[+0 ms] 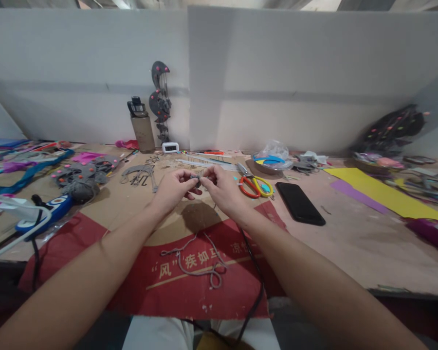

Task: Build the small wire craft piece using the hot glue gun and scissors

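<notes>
My left hand (pixel 175 187) and my right hand (pixel 219 187) meet above the middle of the cardboard sheet (pixel 131 204). Both pinch a small grey piece (pixel 196 180) between their fingertips. It is too small to tell what it is. A grey cord (pixel 200 265) lies looped on the red printed part of the cardboard, below my hands. A thin strand seems to hang from my hands toward it.
Orange and yellow scissors (pixel 253 186) and a black phone (pixel 300 203) lie right of my hands. A water bottle (pixel 142 125) stands at the back wall. Grey felt shapes (pixel 83 172) and a glue gun (pixel 45 211) sit at left, yellow foam sheet (pixel 383 194) at right.
</notes>
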{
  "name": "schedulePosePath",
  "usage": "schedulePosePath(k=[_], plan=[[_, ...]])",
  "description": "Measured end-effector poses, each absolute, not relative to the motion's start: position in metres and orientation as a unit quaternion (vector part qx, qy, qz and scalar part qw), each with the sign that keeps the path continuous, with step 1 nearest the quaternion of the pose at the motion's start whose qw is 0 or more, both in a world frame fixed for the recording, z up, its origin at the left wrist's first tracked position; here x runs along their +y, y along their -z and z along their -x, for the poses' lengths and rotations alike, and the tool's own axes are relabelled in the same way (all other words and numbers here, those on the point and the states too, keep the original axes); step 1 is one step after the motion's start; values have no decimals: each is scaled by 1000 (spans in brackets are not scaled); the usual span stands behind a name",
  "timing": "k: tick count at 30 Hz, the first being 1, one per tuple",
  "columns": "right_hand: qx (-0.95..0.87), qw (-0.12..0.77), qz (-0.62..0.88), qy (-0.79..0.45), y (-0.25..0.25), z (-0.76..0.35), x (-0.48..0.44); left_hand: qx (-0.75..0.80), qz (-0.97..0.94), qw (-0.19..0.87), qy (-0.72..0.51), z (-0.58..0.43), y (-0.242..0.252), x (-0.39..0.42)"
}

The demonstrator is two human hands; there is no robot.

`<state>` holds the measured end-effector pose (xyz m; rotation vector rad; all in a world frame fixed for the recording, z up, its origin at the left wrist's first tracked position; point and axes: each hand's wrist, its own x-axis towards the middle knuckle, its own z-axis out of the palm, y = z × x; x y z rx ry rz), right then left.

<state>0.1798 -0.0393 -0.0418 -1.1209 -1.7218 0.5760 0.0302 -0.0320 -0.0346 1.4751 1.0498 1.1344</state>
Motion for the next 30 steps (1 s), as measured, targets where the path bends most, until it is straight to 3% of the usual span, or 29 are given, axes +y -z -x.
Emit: schedulePosePath(k=[8, 30], plan=[[-727, 491, 448, -172, 46, -181, -39, 436, -613, 473, -458, -32, 32, -35], [-731, 415, 513, -177, 36, -179, -47, 426, -621, 473, -457, -36, 30, -40]])
